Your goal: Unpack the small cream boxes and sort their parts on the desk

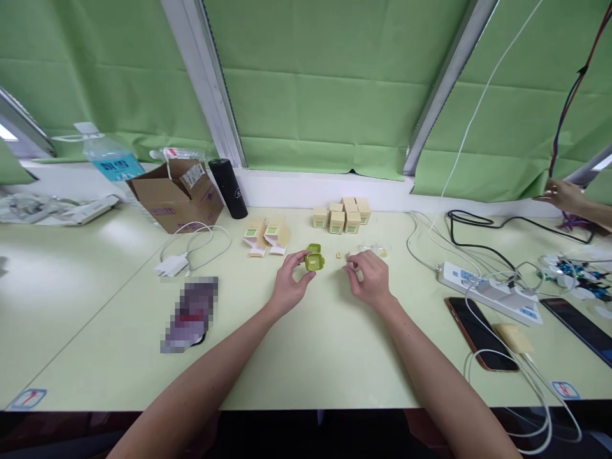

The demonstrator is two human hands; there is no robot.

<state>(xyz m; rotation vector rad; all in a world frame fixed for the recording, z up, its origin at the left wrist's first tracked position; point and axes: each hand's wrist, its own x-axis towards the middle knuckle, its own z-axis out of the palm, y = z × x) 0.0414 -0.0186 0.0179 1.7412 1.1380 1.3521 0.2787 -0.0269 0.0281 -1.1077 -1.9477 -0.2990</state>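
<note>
Left hand (290,280) has its thumb and fingers closed round a tiny green case (315,267), lid (314,247) flipped up, with the right hand (371,277) curled nearly shut to its right (can't tell on what), pale shiny table (306,357) under it, creased green blinds (325,95) behind.

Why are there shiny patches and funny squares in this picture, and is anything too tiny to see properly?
Head view: light seems to bounce off the table, making whitish glare on its left; head view: blocky squares hide the flat thing on the left; head view: the yellow piece near the right hand is too small to make out clearly.
</note>
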